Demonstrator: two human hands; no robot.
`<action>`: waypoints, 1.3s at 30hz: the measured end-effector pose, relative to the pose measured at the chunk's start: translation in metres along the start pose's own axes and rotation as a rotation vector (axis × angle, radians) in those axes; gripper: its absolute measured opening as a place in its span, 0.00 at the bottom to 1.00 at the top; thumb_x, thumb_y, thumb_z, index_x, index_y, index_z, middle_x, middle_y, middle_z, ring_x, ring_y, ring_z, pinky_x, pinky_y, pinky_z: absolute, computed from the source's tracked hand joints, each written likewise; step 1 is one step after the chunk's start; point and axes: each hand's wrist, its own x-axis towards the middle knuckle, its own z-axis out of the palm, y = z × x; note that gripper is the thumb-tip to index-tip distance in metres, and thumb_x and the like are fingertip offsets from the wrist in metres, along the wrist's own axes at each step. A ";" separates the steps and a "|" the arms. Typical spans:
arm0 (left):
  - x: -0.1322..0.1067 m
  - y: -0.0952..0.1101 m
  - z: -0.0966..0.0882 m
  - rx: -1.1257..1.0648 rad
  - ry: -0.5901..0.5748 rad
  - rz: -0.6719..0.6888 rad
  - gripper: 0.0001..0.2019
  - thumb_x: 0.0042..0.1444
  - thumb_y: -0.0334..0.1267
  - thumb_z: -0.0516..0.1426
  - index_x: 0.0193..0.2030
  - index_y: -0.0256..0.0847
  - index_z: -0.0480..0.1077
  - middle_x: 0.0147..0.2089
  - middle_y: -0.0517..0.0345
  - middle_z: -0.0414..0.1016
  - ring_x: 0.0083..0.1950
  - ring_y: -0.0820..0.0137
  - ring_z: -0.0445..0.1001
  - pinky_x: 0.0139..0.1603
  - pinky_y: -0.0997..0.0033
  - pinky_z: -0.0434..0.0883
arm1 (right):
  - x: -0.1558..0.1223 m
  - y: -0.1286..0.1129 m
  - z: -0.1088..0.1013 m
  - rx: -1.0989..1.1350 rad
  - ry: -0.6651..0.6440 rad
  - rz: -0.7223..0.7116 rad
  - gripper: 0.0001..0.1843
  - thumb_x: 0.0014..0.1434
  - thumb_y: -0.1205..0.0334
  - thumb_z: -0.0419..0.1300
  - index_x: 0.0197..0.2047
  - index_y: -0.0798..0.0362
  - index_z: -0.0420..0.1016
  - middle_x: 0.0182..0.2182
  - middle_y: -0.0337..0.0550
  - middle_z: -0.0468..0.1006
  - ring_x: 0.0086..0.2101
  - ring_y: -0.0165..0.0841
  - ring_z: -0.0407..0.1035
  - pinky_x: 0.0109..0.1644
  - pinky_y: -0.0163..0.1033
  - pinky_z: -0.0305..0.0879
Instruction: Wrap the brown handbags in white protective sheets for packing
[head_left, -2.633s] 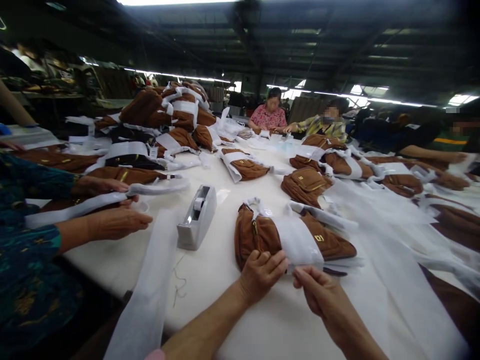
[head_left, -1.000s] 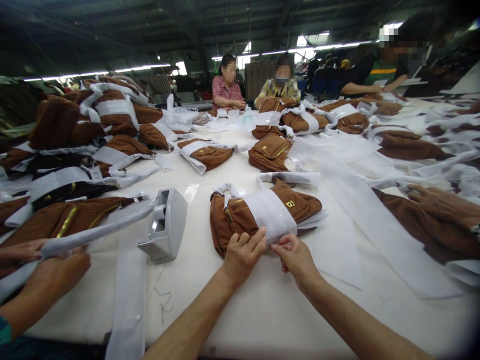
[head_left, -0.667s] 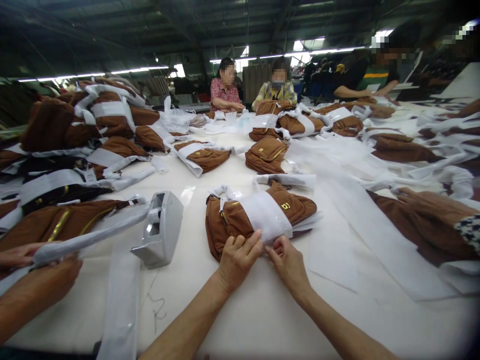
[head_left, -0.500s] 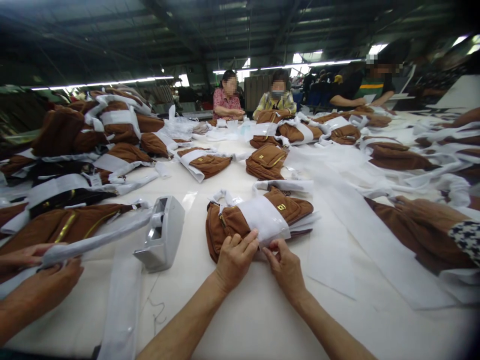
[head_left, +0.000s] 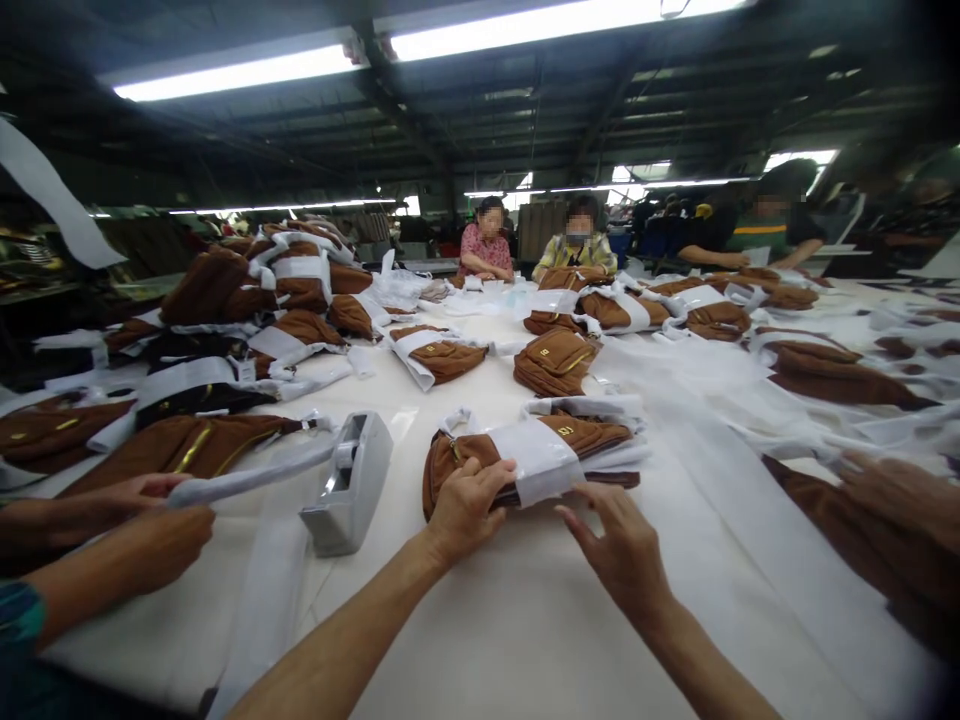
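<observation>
The brown bag (head_left: 517,455) lies on the white table (head_left: 525,640), near the near edge and about in the middle. A white wrap band (head_left: 536,470) goes around its middle, so the centre of the bag is hidden; only the 2 brown ends and a small gold badge show. The left hand (head_left: 465,505) presses on the bag's left end with fingers bent over it, gripping it. The right hand (head_left: 622,550) is open with fingers spread, just beside the band's near right corner; I cannot tell if it touches.

Left of the bag stands a grey tape dispenser (head_left: 349,485). At far left, another person's hands (head_left: 150,520) hold a white strip, cut off by the frame. Long white sheets (head_left: 750,520) lie to the right. The near table surface is bare.
</observation>
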 end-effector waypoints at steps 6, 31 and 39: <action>0.004 0.000 -0.004 -0.007 0.003 0.026 0.24 0.41 0.25 0.55 0.49 0.40 0.63 0.55 0.61 0.66 0.40 0.65 0.63 0.44 0.63 0.67 | 0.030 -0.006 0.010 -0.211 -0.131 -0.380 0.25 0.57 0.58 0.55 0.56 0.57 0.58 0.54 0.53 0.64 0.54 0.43 0.56 0.59 0.58 0.42; -0.008 -0.018 -0.013 -0.023 -0.019 0.028 0.21 0.42 0.27 0.55 0.46 0.41 0.66 0.53 0.63 0.68 0.37 0.68 0.63 0.40 0.68 0.66 | 0.020 0.026 0.028 -0.197 -0.115 -0.408 0.32 0.54 0.57 0.59 0.59 0.53 0.53 0.54 0.55 0.63 0.54 0.44 0.56 0.58 0.57 0.45; 0.002 -0.028 -0.024 -0.126 -0.035 -0.009 0.22 0.41 0.27 0.56 0.47 0.42 0.67 0.51 0.64 0.69 0.38 0.69 0.64 0.43 0.70 0.66 | 0.007 0.019 0.025 -0.176 0.068 -0.370 0.17 0.53 0.68 0.60 0.46 0.51 0.66 0.43 0.46 0.70 0.45 0.37 0.65 0.56 0.57 0.51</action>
